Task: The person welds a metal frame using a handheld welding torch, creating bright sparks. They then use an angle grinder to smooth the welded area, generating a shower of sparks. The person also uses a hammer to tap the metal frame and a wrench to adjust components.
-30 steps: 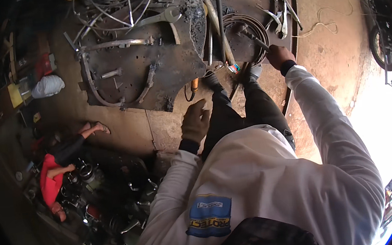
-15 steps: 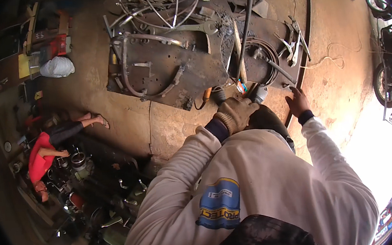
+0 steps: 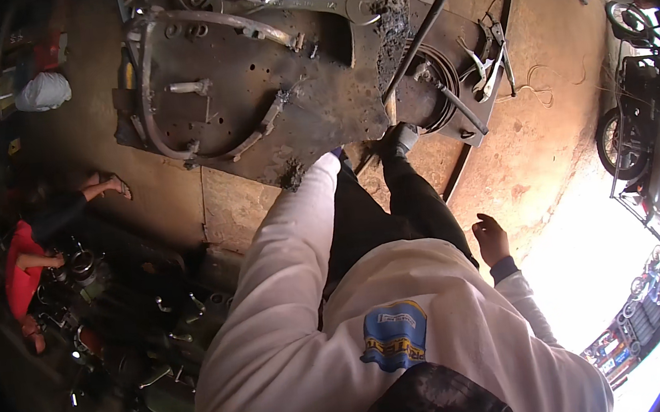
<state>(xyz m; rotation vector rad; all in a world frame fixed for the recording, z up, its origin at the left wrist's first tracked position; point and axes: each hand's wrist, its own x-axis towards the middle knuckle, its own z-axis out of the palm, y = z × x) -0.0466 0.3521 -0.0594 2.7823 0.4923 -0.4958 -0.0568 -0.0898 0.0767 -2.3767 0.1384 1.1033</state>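
My left arm (image 3: 306, 208) reaches forward to the near edge of a dark steel plate table (image 3: 277, 163). Only a bit of dark cuff shows at its end; the hand itself is hidden at the table edge, so what it touches cannot be seen. Off to the right, my right hand (image 3: 493, 239) hangs above the floor, loosely curled with fingers partly apart and nothing in it. On the table lie a bent tube frame (image 3: 146, 96), a large open-ended wrench (image 3: 333, 4), a coil of wire (image 3: 454, 84) and locking pliers (image 3: 486, 73).
A long dark bar (image 3: 428, 27) slants across the table. Motorcycles (image 3: 621, 145) stand at the right by a bright opening. A person in a red shirt (image 3: 21, 263) bends by dark machinery (image 3: 134, 331) at the left. A white bag (image 3: 43, 91) sits at the far left.
My gloved left hand has gone from my lap to the table edge, out of sight. My right hand has dropped back from near the table. My body stands more upright, showing my legs.
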